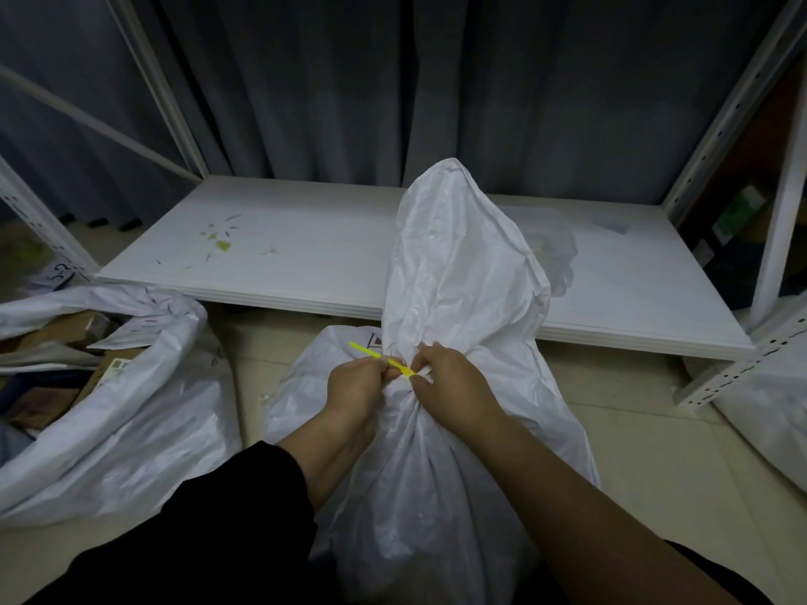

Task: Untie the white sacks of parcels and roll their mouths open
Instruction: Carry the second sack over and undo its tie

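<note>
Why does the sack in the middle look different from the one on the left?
The middle sack is cinched shut by a yellow tie; the left sack gapes open, showing parcels. The middle sack's top stands upright; the left sack's mouth sags low. Both are white plastic.

I can read nothing surely here: the dark printed mark point(374, 341) on white plastic beside the tied sack point(458, 299) and the pen scribbles point(153, 311) on the open sack point(144, 399) are too blurred.
</note>
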